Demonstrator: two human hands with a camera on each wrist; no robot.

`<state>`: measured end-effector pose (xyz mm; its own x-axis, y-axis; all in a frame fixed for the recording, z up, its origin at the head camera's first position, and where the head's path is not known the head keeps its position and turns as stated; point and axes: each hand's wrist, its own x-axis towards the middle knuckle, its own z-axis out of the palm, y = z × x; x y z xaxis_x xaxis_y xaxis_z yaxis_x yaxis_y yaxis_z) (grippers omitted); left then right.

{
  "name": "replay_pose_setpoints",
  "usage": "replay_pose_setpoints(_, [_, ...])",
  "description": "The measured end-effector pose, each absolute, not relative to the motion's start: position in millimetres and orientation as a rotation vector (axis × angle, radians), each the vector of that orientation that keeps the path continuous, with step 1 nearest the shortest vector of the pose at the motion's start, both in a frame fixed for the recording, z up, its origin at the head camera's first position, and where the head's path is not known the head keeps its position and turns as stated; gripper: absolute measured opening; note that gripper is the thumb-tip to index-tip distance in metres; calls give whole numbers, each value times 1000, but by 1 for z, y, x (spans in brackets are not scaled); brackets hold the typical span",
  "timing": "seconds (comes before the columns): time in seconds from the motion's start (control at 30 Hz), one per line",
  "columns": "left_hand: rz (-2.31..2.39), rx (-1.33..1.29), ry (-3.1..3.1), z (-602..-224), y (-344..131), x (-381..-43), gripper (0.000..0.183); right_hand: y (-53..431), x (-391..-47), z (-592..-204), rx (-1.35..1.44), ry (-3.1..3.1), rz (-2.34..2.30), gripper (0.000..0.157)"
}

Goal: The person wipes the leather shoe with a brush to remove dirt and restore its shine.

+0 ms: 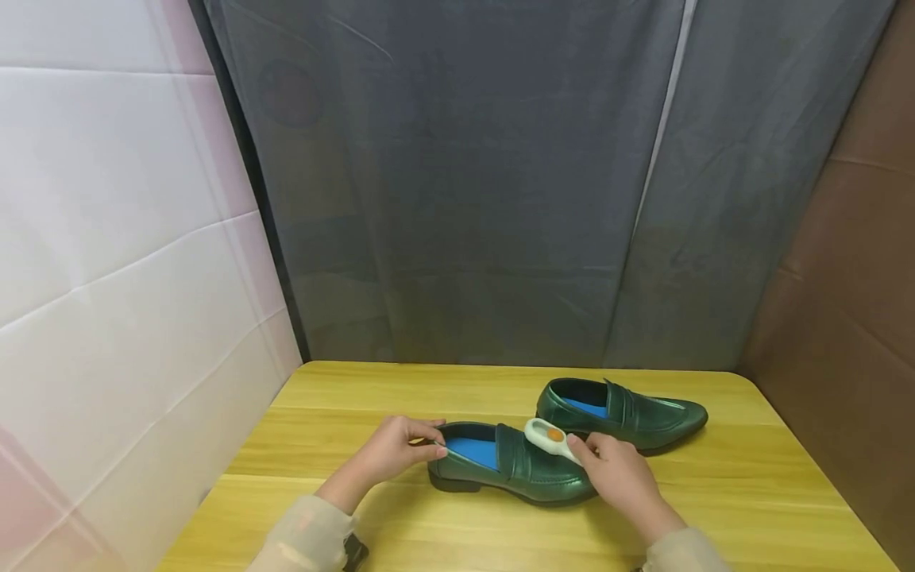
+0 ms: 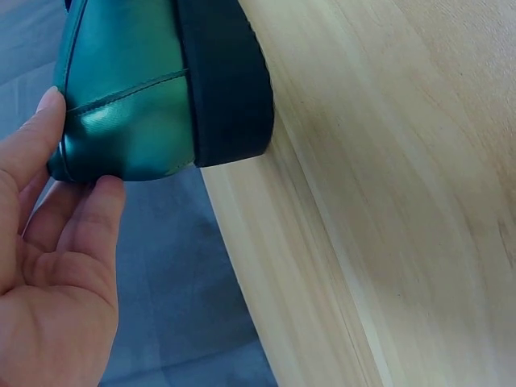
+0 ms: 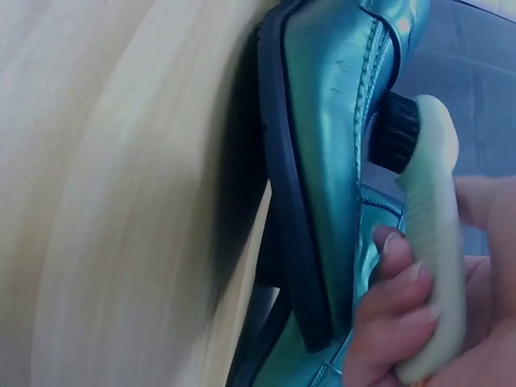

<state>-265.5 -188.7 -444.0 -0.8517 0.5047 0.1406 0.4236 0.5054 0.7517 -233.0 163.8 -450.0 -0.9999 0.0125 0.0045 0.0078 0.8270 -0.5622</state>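
Note:
A green leather loafer (image 1: 543, 477) with a blue insole and dark sole stands on the wooden table, toe to the right. My left hand (image 1: 400, 449) pinches its heel rim, thumb on one side and fingers on the other; the left wrist view shows the heel (image 2: 129, 121) between them. In my right hand (image 1: 622, 473) is a white-handled shoe brush (image 1: 546, 435) with an orange spot. Its dark bristles (image 3: 395, 133) meet the upper near the stitched seam in the right wrist view.
A second green loafer (image 1: 643, 417) stands behind and to the right, toe also rightward. The yellow wooden table (image 1: 322, 429) ends at a grey curtain (image 1: 457, 199). White panels (image 1: 107, 199) rise on the left, a brown one (image 1: 843, 302) on the right.

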Motion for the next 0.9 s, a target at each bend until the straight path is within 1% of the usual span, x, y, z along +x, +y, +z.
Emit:
replay_pose_setpoints(0.13, [1274, 823, 2649, -444, -189, -267, 10, 159, -232, -447, -3, -2992, 966, 51])
replay_pose_setpoints(0.27, [1268, 821, 2664, -443, -188, -268, 9, 148, -233, -443, 85, -2967, 986, 48])
replay_pose_setpoints(0.4, [1266, 848, 2663, -445, -187, -269, 9, 135, -234, -439, 185, -2945, 1014, 41])
replay_pose_setpoints(0.53, [1264, 848, 2661, -446, -187, -268, 10, 125, -235, -437, 267, -2923, 1039, 41])
replay_pose_setpoints(0.7, [1257, 797, 2668, -444, -186, -265, 11, 125, -235, -438, 239, -2890, 963, 44])
replay_pose_setpoints(0.9, [1250, 748, 2671, -442, -185, -263, 11, 141, -233, -443, 184, -2886, 946, 44])
